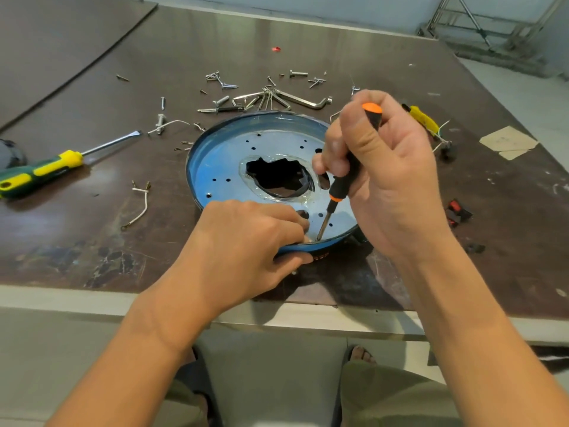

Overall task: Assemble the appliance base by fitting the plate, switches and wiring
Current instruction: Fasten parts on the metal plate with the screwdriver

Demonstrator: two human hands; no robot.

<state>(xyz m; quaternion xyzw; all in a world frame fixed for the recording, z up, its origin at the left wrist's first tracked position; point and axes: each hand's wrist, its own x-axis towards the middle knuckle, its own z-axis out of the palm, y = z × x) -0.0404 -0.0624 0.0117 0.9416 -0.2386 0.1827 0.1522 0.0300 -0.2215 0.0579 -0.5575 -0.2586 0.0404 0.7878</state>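
Here, right hand [381, 167] fingers grip the small screwdriver [345, 177] near upright, tip at the plate's [221, 161] near rim just beside left hand [246, 238] fingers pinching the base [197, 143] edge on the table [92, 241].

Dark brown worn tabletop [92, 241] on pale bench edge [61, 300]. Grey floor [277, 380] below hands. Metal frame [480, 23] far beyond right hand, pale wall behind.
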